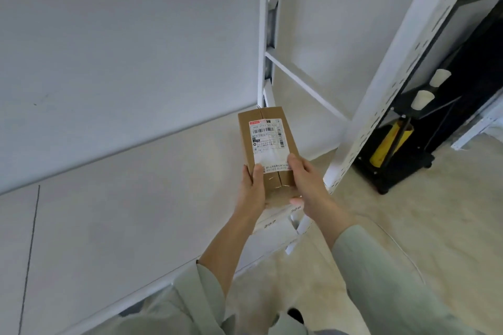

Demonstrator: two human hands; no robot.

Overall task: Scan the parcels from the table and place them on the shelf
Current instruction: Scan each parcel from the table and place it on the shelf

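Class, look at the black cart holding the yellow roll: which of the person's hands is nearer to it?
Right. The right hand grips the parcel on the side facing the black cart; the left hand holds the parcel's opposite side, farther from the cart.

A white metal shelf [141, 198] board stretches from near left to far right, with a brown cardboard parcel [268, 141] at its far right end and numbered labels [283, 216] on its front edge.

We grip a box [268, 144] in both hands, left [251, 190], right [304, 182] | label up | over white shelf [136, 198] | black cart [402, 166] at right
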